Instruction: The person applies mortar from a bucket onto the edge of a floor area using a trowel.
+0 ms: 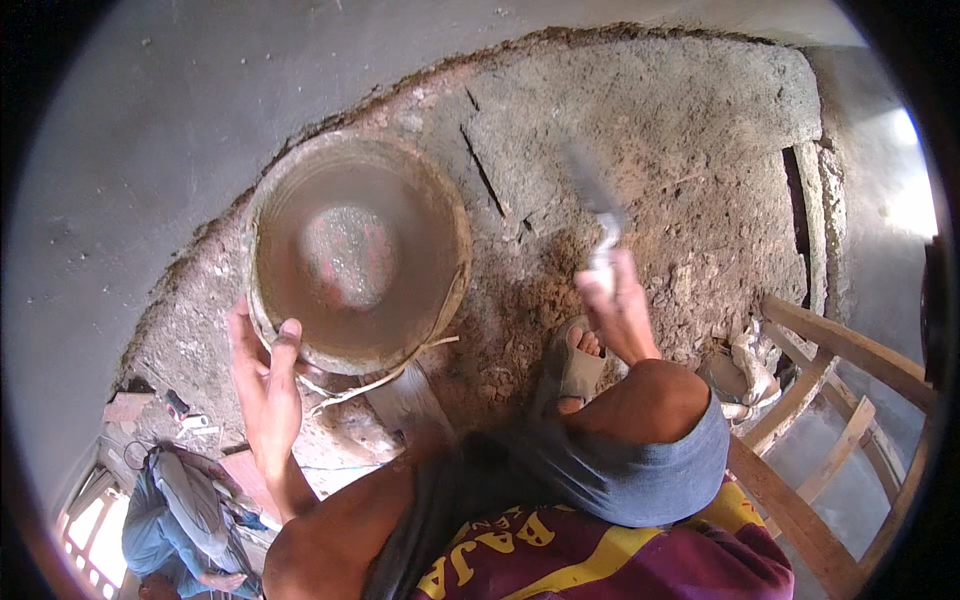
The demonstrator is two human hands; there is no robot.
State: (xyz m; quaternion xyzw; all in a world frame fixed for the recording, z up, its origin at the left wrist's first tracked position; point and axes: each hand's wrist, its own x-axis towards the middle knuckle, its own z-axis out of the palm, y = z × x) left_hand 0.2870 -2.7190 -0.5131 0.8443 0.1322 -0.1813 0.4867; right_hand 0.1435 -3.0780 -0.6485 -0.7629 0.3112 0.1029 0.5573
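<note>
A round, mud-caked bucket (440,250) is tilted so that I look into it; a little grey, wet-looking mortar (350,250) lies at its bottom. My left hand (270,385) grips its near-left rim, thumb over the edge and fingers along the outside. A cord-like handle (375,383) hangs at the bucket's near side. To the right, my right hand (622,310) is closed round the handle of a pointed trowel (597,195). The trowel's blade is smeared by motion and points away from me, above the rough ground.
Grey plastered wall (200,120) curves along the far and left sides. Rough, cracked ground (680,130) lies before me. On the right leans a wooden ladder-like frame (790,405). My sandalled foot (583,360) is near the middle. Another person (175,520) is at lower left.
</note>
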